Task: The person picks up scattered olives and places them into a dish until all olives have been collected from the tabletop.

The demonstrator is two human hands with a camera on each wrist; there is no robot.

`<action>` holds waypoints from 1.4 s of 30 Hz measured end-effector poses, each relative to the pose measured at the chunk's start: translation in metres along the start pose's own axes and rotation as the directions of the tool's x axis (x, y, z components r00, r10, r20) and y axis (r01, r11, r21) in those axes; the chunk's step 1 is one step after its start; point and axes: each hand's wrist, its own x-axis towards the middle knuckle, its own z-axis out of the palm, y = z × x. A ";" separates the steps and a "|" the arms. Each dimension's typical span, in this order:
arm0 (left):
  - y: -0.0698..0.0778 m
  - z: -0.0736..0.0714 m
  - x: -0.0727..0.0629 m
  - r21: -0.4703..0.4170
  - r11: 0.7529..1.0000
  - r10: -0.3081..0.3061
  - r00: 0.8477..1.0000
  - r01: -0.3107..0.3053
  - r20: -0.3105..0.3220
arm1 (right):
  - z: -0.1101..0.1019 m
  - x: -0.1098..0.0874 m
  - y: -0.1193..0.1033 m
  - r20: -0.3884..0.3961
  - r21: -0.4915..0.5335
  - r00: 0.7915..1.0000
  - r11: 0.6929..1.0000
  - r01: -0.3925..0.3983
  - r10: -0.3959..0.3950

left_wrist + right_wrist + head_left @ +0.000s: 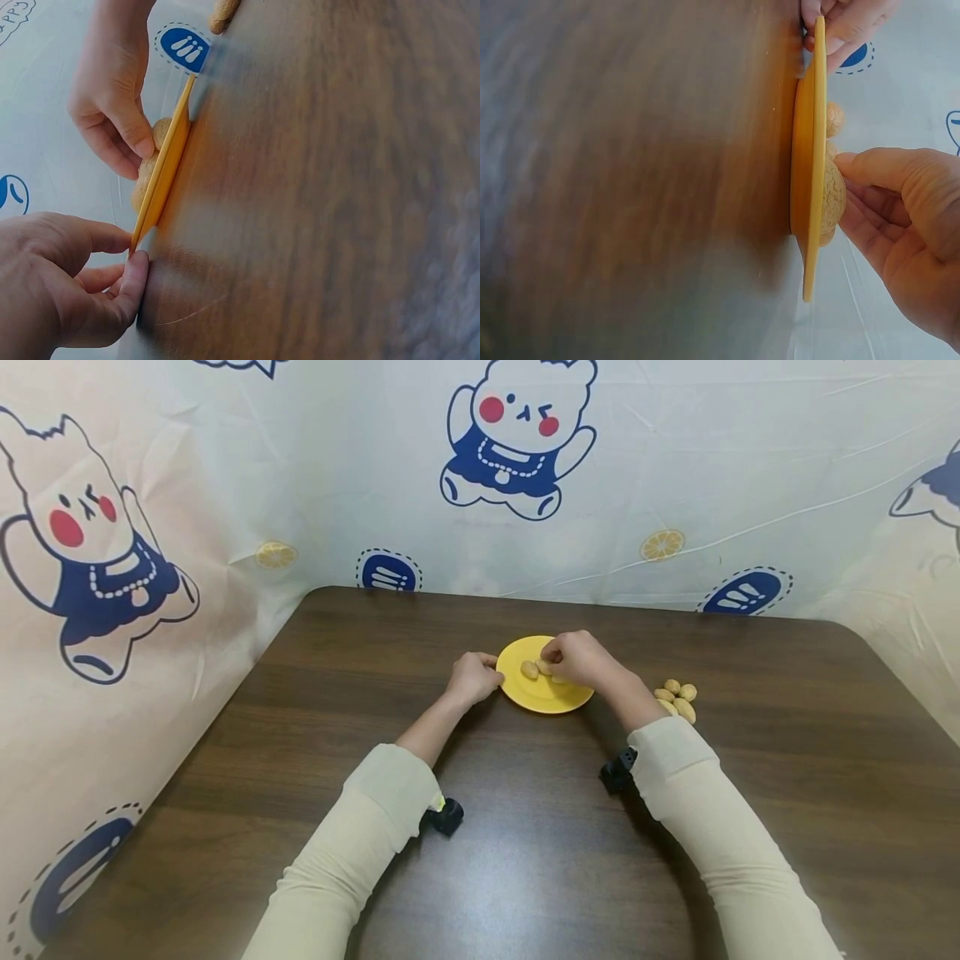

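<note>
A round yellow plate (536, 700) lies on the table with several tan, rounded nut-like pieces (529, 670) on it. My left hand (476, 679) pinches the plate's left rim; the left wrist view shows thumb and fingers (137, 279) on either side of the edge. Over the plate, my right hand (581, 658) holds a nut-like piece between thumb and fingertips, low at the plate's surface. The right wrist view has a larger piece (833, 196) with a crackled surface beside those fingers, which partly hide the pieces behind.
Several more nut-like pieces (686, 708) lie in a cluster on the table right of the plate, next to my right forearm. The dark brown wooden table (510, 827) ends at a light printed cloth (360, 468) behind and on both sides.
</note>
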 end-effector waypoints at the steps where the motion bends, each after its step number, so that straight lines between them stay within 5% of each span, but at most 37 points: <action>1: 0.000 0.000 0.000 0.000 1.000 -0.001 1.000 0.001 0.000 | 0.000 -0.001 0.000 -0.001 0.003 1.000 1.000 -0.002 0.002; 20: 0.002 0.000 -0.003 -0.012 1.000 -0.012 1.000 0.012 0.003 | -0.008 -0.020 0.014 -0.013 0.035 1.000 0.999 -0.026 0.026; 42: 0.003 0.000 -0.003 -0.013 1.000 -0.013 1.000 0.013 0.004 | -0.029 -0.050 0.057 0.010 0.020 0.994 0.994 -0.110 0.110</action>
